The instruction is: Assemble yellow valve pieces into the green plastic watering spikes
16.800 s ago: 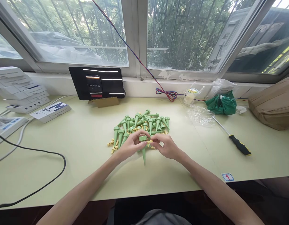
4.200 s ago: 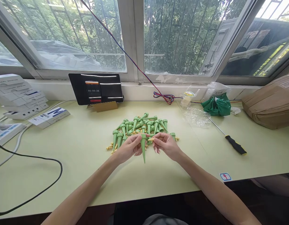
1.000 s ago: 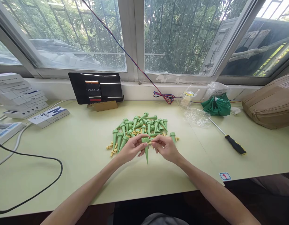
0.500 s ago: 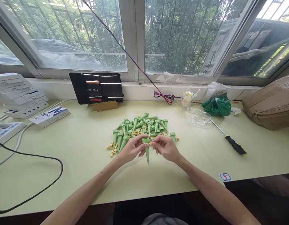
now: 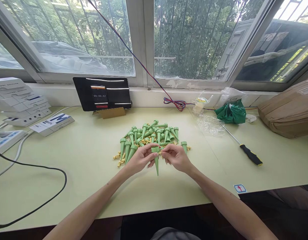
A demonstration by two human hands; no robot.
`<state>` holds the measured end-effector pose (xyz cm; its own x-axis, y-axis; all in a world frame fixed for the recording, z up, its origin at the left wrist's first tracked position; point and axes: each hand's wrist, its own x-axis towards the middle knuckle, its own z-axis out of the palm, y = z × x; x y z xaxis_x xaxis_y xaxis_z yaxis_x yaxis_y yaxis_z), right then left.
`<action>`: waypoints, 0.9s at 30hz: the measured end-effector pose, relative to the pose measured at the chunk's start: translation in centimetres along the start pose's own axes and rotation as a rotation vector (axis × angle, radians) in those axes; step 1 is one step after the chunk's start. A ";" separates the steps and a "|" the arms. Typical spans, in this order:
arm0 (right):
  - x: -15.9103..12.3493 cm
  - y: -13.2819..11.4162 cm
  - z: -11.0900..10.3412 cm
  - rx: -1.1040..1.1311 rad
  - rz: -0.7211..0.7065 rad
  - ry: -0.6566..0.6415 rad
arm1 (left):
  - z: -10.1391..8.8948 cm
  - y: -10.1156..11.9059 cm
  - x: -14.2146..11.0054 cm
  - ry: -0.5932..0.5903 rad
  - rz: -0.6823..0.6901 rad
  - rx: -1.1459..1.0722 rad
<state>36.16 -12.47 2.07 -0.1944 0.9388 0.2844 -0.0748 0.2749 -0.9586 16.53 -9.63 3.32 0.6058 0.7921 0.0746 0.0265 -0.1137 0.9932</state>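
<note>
My left hand (image 5: pixel 143 156) is closed on a green plant watering spike (image 5: pixel 156 160), pinching it near its ribbed cap with the tip pointing down. From the other side my right hand (image 5: pixel 176 156) pinches a small yellow piece (image 5: pixel 160 152) against the spike, just below the cap. My fingers partly cover that piece, so whether it sits in the spike cannot be seen. Right behind both hands lies a heap of similar green spikes (image 5: pixel 158 135), mixed with small yellow pieces (image 5: pixel 121 161) along its left edge and in between.
A tablet (image 5: pixel 119 95) showing a timer leans on a cardboard stand. White boxes (image 5: pixel 26 100) are stacked at the left, near a black cable (image 5: pixel 65 180). To the right lie a screwdriver (image 5: pixel 251 155), a green plastic bag (image 5: pixel 231 112) and a large brown package (image 5: pixel 288 110).
Both hands keep the same grip and place, with the spike still held between them. The timer has gone from 41 to 42 seconds.
</note>
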 end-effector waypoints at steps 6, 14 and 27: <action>0.0 0.1 0.0 0.044 0.010 -0.013 | 0.0 -0.1 0.0 0.002 -0.009 -0.007; 0.0 0.5 -0.1 -0.010 -0.025 -0.005 | 0.0 -0.1 0.0 -0.005 -0.046 -0.043; 0.1 0.5 -0.1 0.002 -0.044 0.000 | 0.1 -0.3 0.0 -0.029 -0.070 -0.113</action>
<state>36.18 -12.24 1.59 -0.1906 0.9260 0.3259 -0.0856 0.3151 -0.9452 16.63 -9.61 3.05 0.6285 0.7778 0.0038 -0.0197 0.0111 0.9997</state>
